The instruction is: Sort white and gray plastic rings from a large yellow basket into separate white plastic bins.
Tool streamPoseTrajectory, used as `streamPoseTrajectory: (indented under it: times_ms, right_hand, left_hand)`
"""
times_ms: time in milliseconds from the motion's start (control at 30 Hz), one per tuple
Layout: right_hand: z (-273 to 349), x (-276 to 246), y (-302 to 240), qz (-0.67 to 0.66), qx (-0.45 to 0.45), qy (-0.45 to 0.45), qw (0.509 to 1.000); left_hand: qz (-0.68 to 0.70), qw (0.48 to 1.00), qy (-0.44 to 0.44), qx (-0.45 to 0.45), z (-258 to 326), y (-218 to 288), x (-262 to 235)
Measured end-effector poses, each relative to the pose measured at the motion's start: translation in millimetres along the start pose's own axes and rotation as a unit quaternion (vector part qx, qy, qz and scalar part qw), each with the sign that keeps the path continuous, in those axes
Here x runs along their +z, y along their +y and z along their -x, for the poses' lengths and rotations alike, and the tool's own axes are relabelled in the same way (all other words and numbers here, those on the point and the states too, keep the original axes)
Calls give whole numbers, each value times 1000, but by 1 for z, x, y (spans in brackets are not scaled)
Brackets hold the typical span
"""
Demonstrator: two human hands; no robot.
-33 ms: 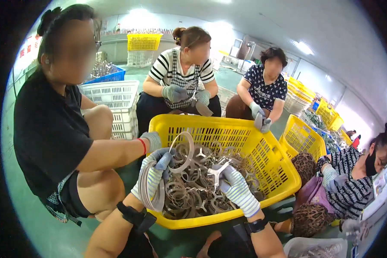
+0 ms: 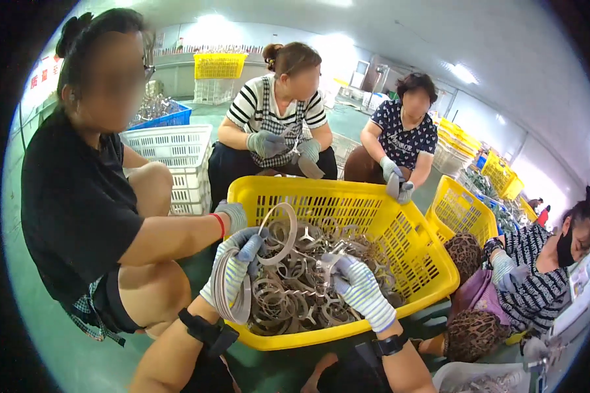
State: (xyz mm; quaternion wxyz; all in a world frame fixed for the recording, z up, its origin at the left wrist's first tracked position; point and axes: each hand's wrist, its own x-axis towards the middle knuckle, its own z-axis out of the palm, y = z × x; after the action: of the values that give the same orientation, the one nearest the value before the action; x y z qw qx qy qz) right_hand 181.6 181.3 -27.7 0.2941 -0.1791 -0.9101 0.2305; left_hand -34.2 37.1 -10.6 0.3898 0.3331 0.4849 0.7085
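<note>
My left hand [image 2: 237, 252], in a striped grey glove, is closed around a stack of thin metal rings [image 2: 224, 288]. One more metal ring [image 2: 293, 236] stands up from its fingertips, over the yellow basket [image 2: 269, 340]. My right hand [image 2: 364, 295], gloved the same way, pinches a three-armed metal piece [image 2: 328, 265], slightly blurred, above the basket's contents. Loose metal rings [image 2: 288, 288] and three-armed pieces lie in a tangled heap inside the basket, below both hands.
A co-worker's gloved hand [image 2: 232, 216] rests at the basket's left rim. Two people crouch beyond the far rim, another sits at the right. White crates [image 2: 177, 154] stand at the left, yellow baskets [image 2: 462, 213] at the right, and a white tub [image 2: 482, 373] at the lower right.
The three-armed piece in my right hand has turned, and its arms show less clearly. My left hand and its rings keep nearly the same place.
</note>
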Motion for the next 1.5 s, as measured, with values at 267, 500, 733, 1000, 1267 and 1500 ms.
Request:
streamPoseTrajectory:
  times_ms: [267, 500, 733, 1000, 1267, 1500]
  right_hand:
    - [0, 4, -2, 140, 7, -79, 987]
    - [9, 1, 16, -7, 98, -15, 995]
    - [10, -3, 18, 55, 71, 69, 994]
    - [1, -2, 6, -13, 77, 100, 992]
    - [5, 11, 13, -46, 132, 129, 982]
    - [5, 8, -12, -303, 238, 30, 922]
  left_hand:
    - [-29, 998, -44, 41, -8, -6, -5]
    - [-157, 980, -105, 67, 0, -13, -2]
    - [144, 969, -130, -154, -19, -17, 3]
    - [-199, 945, -150, 212, -20, -20, -13]
    - [-61, 988, -131, 57, 10, -22, 25]
    - [-171, 930, -90, 312, -5, -35, 17]
